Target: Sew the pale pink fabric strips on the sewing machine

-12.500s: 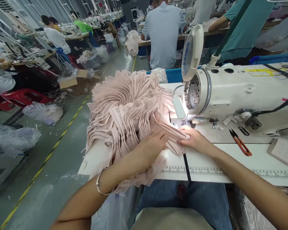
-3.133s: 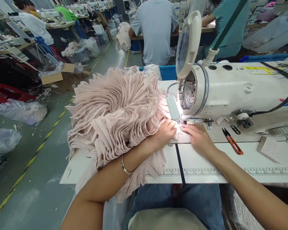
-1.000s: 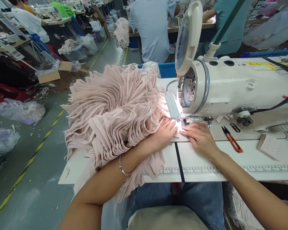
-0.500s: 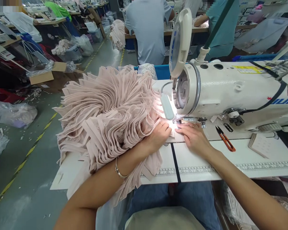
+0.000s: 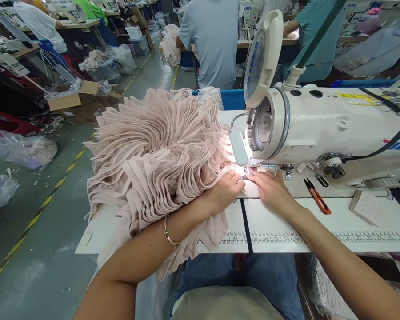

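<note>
A large gathered pile of pale pink fabric (image 5: 153,146) lies on the left of the white sewing table, its many pieces folded in close rows. My left hand (image 5: 227,190) has its fingers closed on the edge of this fabric, just left of the needle area. From the other side, my right hand (image 5: 273,189) pinches the fabric beside the presser foot, with thumb and fingers together. The sewing machine (image 5: 316,129) stands over both hands, and a small lamp (image 5: 239,148) lights the spot. Bright glare hides the fabric edge between my fingertips.
Orange-handled thread snips (image 5: 317,196) lie right of my right hand, beside a small paper pad (image 5: 368,206). A round magnifier (image 5: 263,58) rises above the machine head. A printed ruler (image 5: 280,238) runs along the table's front edge. Other people work at machines beyond.
The whole view has shifted, so everything sits slightly further right. Both hands stay at the presser foot; the right hand's fingers have drawn a little closer together.
</note>
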The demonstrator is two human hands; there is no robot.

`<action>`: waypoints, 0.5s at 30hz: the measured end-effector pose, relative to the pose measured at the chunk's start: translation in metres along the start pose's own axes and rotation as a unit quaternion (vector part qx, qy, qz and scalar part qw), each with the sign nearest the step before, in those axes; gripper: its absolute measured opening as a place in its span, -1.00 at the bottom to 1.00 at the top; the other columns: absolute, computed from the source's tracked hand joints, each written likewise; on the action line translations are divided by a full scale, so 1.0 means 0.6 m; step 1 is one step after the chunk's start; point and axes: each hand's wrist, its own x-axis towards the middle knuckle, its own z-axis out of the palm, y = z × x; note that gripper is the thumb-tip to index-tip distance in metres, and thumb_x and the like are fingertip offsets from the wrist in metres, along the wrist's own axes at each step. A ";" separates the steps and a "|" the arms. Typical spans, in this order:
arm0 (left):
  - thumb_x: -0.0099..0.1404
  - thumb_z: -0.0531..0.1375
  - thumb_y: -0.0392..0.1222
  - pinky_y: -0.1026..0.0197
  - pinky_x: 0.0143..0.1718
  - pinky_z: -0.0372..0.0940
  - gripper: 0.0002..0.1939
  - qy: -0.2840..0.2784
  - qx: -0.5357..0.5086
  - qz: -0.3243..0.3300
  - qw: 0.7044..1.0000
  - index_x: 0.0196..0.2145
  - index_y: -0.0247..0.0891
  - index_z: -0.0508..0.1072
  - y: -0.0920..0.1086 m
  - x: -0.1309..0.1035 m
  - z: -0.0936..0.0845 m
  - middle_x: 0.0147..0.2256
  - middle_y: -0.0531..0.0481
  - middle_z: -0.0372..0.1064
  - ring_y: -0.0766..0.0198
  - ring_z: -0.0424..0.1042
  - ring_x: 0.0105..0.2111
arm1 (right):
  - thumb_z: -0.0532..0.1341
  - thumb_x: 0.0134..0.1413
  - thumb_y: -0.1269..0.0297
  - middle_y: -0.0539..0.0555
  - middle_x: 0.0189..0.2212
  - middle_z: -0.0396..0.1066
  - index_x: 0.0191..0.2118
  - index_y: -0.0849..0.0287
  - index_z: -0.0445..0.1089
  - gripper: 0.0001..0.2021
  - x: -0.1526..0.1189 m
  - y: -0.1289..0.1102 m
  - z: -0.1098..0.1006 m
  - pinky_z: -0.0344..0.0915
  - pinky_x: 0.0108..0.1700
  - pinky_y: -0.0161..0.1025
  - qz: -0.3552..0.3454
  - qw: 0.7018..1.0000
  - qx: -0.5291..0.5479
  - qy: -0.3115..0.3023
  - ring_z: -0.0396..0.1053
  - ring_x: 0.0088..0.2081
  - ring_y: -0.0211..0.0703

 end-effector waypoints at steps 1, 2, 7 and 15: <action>0.51 -0.04 -0.43 0.15 -0.15 0.28 -0.71 -0.009 -0.003 -0.001 1.000 -0.27 -0.30 0.42 0.001 0.000 -0.002 -0.27 -0.10 0.38 0.14 0.36 -0.19 | -0.07 0.17 0.56 0.15 0.15 0.50 0.17 0.13 0.46 -0.43 0.000 0.001 0.001 0.27 0.23 0.07 -0.007 1.000 -0.009 -0.002 0.43 0.10 0.01; 0.50 -0.02 -0.44 0.16 -0.15 0.28 -0.73 -0.019 -0.004 -0.002 1.000 -0.27 -0.30 0.42 0.001 0.001 -0.004 -0.27 -0.10 0.39 0.14 0.36 -0.19 | -0.07 0.17 0.57 0.16 0.15 0.50 0.17 0.14 0.46 -0.43 0.000 0.002 0.001 0.25 0.24 0.09 -0.013 1.000 -0.018 -0.005 0.43 0.10 0.02; 0.47 0.02 -0.46 0.14 -0.11 0.27 -0.76 -0.047 0.009 -0.014 0.999 -0.28 -0.29 0.42 0.003 0.006 -0.010 -0.27 -0.10 0.40 0.13 0.39 -0.19 | -0.07 0.15 0.60 0.18 0.18 0.47 0.16 0.17 0.44 -0.43 0.000 0.005 0.000 0.17 0.25 0.13 -0.019 0.999 -0.039 -0.013 0.41 0.10 0.06; 0.40 -0.03 -0.55 0.13 -0.20 0.29 -0.70 -0.120 0.118 -0.069 0.983 -0.14 -0.42 0.46 0.024 0.010 -0.023 -0.21 -0.18 0.45 0.14 0.44 -0.27 | -0.08 0.15 0.56 0.22 0.05 0.54 0.21 0.19 0.38 -0.43 0.009 0.003 -0.006 0.19 0.18 0.11 0.026 0.999 -0.031 -0.018 0.43 0.02 0.12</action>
